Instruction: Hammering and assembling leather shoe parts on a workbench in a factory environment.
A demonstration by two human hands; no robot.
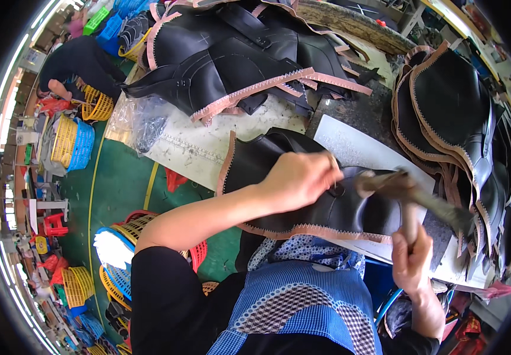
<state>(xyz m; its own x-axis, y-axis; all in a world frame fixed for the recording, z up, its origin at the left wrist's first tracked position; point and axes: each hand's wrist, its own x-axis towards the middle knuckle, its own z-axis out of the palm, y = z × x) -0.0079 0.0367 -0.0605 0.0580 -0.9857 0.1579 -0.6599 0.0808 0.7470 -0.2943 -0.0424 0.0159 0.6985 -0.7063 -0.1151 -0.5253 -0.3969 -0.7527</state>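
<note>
A black leather-like piece (249, 165) with a pinkish, zigzag-stitched edge lies in front of me, partly over a white board (356, 141). My left hand (303, 180) is closed just above it, fingertips pinched together near the middle of the piece. What those fingers hold, if anything, is too small and blurred to make out. My right hand (412, 260) is wrapped round the wooden handle of a hammer (410, 222). The hammer's head is raised above the right part of the piece, close to my left fingertips, and is smeared by motion.
A pile of similar black pieces (226, 71) covers the far side of the bench, and another stack (450, 106) stands at the right. Clear plastic (143, 121) lies at the bench's left end. Baskets (78, 142) stand on the green floor (122, 165); a person (81, 68) bends at far left.
</note>
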